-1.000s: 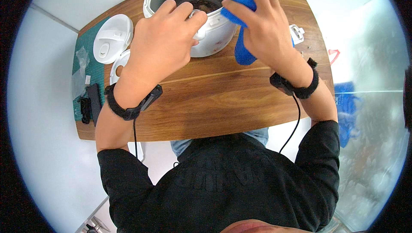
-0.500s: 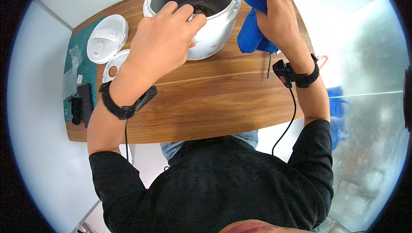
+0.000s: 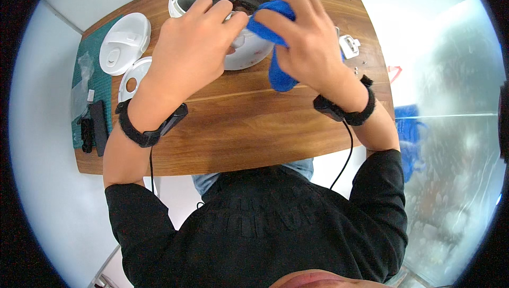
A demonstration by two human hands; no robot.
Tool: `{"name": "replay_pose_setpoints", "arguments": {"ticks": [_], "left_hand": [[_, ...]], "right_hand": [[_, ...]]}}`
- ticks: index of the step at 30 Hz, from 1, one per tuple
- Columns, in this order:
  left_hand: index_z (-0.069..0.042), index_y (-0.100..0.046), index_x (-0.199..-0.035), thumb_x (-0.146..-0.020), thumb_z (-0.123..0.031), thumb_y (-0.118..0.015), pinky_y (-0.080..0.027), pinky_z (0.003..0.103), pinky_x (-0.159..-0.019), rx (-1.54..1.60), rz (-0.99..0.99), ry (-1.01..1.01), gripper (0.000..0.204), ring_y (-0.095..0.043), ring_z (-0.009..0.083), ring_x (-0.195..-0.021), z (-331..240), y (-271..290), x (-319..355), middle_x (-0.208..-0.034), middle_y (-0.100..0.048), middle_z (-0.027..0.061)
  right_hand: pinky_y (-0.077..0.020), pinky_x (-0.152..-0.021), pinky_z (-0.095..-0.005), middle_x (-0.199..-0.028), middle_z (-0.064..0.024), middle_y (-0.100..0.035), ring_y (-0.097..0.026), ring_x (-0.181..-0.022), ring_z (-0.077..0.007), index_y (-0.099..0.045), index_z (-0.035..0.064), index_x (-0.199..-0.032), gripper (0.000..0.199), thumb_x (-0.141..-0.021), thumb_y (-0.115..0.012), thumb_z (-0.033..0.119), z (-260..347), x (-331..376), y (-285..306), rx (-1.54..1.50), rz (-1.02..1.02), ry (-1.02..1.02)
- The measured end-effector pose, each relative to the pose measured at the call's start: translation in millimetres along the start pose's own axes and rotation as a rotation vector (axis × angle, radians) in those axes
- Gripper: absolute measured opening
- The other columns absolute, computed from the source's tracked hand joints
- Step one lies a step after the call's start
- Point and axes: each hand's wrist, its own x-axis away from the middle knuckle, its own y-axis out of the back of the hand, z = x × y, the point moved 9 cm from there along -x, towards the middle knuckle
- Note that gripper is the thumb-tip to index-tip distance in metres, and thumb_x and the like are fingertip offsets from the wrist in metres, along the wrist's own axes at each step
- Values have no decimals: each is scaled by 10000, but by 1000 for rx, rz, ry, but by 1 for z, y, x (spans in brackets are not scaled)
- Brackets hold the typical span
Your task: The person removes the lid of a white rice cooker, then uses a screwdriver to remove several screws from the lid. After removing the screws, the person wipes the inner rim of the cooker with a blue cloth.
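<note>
A white rice cooker body [image 3: 249, 54] with a grey inside stands open at the far side of the table. My left hand [image 3: 199, 41] is at its near rim, fingers curled and closed around a small pale piece [image 3: 239, 40]; whether that piece belongs to the body I cannot tell. Bunched in my right hand [image 3: 310, 38] is a blue cloth [image 3: 275, 25]. It lies against the right front of the cooker body, close to my left fingertips. Part of it hangs below the palm. Dark wiring [image 3: 241, 4] shows at the bottom of the body.
At the left lie a white lid [image 3: 124, 44], a white ring-shaped part [image 3: 139, 70], a green cutting mat [image 3: 108, 31], a clear plastic bag [image 3: 82, 86] and a dark bar [image 3: 99, 126]. A white bracket [image 3: 349, 46] and small screws [image 3: 357, 69] lie at right.
My right hand has brought the blue cloth leftward, from beside the cooker body to its front near my left hand. The white bracket has come into view. My left hand keeps its place at the rim.
</note>
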Motion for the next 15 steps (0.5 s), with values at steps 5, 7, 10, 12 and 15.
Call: {"name": "replay_pose_setpoints", "arguments": {"ticks": [5, 7, 10, 12, 15], "left_hand": [[-100, -658, -1065, -718, -122, -825, -595, 330, -670, 34, -27, -6, 385, -631, 218, -1011, 4, 2, 2, -995, -635, 13], [-90, -650, -1067, -704, -129, -834, -587, 344, -674, 60, -31, -3, 408, -625, 232, -1007, 5, 1, 2, -1001, -626, 22], [-81, -631, -1071, -679, -143, -848, -573, 373, -681, 85, -28, 15, 452, -615, 259, -999, 5, -4, 3, -1010, -608, 43], [-77, -629, -1069, -680, -136, -844, -575, 378, -687, 79, -29, 16, 448, -617, 262, -997, 4, -6, 1, -1012, -612, 43], [-77, -684, -1047, -733, -78, -804, -604, 347, -696, 2, -82, 2, 336, -647, 225, -994, 3, 0, 0, -991, -669, 26]], "right_hand": [[-550, -826, -438, -1156, -101, -606, -604, -1033, -355, -732, 168, -1059, 381, -718, -665, 13, -5, -6, -3, -43, 34, -17], [-555, -829, -437, -1143, -95, -606, -607, -1031, -351, -735, 164, -1059, 392, -706, -676, 6, -15, -5, 3, -24, 49, -49], [-563, -838, -440, -1114, -95, -609, -611, -1029, -353, -744, 161, -1063, 404, -694, -688, 5, -18, -5, 5, 6, 56, -57], [-567, -830, -440, -1101, -96, -609, -611, -1026, -351, -747, 162, -1054, 391, -698, -686, 12, -10, -7, 3, 79, 50, -56], [-569, -825, -441, -1092, -99, -611, -610, -1026, -350, -747, 161, -1037, 362, -704, -690, 31, 11, -20, -4, 59, 86, -76]]}}
